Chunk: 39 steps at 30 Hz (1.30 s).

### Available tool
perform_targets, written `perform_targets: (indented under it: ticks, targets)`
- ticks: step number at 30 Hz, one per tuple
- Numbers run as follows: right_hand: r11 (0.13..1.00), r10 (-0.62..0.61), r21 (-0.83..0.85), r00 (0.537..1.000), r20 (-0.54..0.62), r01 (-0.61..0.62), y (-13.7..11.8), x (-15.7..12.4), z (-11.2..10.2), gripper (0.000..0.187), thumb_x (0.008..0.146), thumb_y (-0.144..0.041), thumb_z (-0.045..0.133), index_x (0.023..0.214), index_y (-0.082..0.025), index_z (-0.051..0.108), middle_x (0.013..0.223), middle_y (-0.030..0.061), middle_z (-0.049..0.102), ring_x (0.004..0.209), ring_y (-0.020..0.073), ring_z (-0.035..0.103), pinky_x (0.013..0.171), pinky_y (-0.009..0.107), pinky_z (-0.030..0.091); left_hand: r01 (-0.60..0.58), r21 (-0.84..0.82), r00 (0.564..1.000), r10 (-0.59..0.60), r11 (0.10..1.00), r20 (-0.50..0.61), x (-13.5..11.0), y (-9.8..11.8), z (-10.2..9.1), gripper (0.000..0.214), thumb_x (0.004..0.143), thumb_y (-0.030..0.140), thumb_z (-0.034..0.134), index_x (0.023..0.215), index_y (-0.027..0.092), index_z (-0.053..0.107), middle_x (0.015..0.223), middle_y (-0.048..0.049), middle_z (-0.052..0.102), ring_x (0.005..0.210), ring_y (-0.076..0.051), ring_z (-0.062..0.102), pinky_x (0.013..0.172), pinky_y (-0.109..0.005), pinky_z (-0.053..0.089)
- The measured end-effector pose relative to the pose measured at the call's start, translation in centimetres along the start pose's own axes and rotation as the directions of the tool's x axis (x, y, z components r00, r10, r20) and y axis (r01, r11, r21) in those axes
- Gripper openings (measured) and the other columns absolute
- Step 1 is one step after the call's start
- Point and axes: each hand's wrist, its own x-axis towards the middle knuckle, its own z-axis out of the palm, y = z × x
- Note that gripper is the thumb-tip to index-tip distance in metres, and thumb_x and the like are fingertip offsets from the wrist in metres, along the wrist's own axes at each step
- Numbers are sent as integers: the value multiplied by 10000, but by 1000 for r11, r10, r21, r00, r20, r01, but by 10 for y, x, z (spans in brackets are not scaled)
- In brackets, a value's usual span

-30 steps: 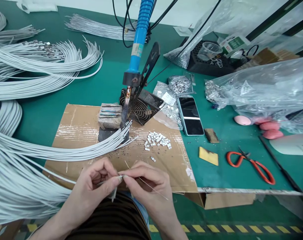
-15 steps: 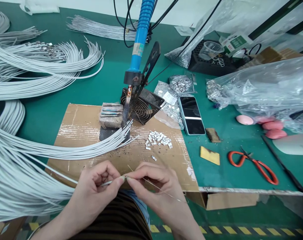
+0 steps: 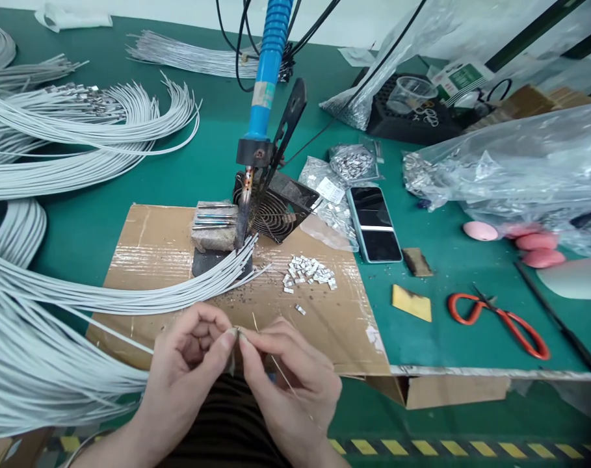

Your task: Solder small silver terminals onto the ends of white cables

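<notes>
Over the cardboard's [image 3: 153, 253] near edge, we find left hand [image 3: 190, 370] and right hand [image 3: 300, 374] fingertips pinched together on a tiny piece [image 3: 237, 331]; thin wire [image 3: 285, 376] threads the right; we judge fine fitting underway, next calling for steady pressure.

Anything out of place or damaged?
Minor: one metal piece lies apart from the pile; dark specks litter the cardboard near the soldering iron, like debris; the yellow sponge has a dark stain, perhaps a scorch.
</notes>
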Motion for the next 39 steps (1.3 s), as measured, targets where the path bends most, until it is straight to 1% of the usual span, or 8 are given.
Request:
perform_targets:
  ticks: [9,14,18,23,26,29,33,39]
  targets:
    - [967,256,-99,912,320,-236,4,33,-33,316,1069,-271,574,811,-202,742,745,6,676,693,148,636,637,274,462,135,39,983,-128,990,-134,2,21,9,141,764,228,836,709,178,715,580,60,573,531,-83,468,508,-176,368]
    - [977,214,-92,860,464,-193,3,42,-34,347,1088,-285,525,764,-200,618,739,-9,576,733,155,554,684,296,413,176,46,977,-169,983,-128,0,28,13,146,727,228,836,690,172,706,586,60,567,542,-82,459,514,-176,360]
    - [998,43,-56,847,531,-16,2,45,-29,268,1039,-131,545,786,-217,518,750,-21,489,746,156,491,664,294,382,189,35,980,-186,981,-75,1,22,9,163,740,230,840,702,163,696,591,58,565,545,-79,442,517,-177,350]
    - [981,-122,-93,915,384,170,9,31,-20,241,965,-50,539,804,-227,516,730,-11,510,721,169,491,649,312,403,167,57,985,-169,984,21,6,11,2,158,784,253,831,733,158,716,600,41,580,550,-86,454,518,-175,357]
    - [982,3,-187,987,160,28,22,26,-34,262,1024,-115,505,790,-233,522,723,-13,507,665,158,503,587,294,404,177,47,984,-175,983,-43,9,14,3,175,752,258,853,710,158,716,578,51,567,524,-73,417,499,-170,322]
    - [942,132,-303,990,-50,-141,42,27,-65,276,1087,-222,521,816,-231,573,725,-17,535,633,154,509,540,276,388,208,5,971,-206,978,-120,11,19,3,204,717,263,881,691,162,705,538,78,517,492,-57,346,475,-167,263]
    - [873,225,-440,974,-16,-209,61,29,-94,132,927,-313,785,836,-220,763,720,11,659,637,179,558,572,303,435,212,-5,971,-211,977,-109,17,17,1,216,703,272,893,690,166,706,524,80,504,489,-63,349,469,-173,258]
    - [870,252,-450,966,51,-203,62,26,-91,101,849,-292,817,768,-239,790,673,24,682,657,205,571,623,335,466,147,29,987,-145,989,-66,22,12,-1,177,750,261,865,714,167,720,556,61,557,497,-72,429,476,-170,325]
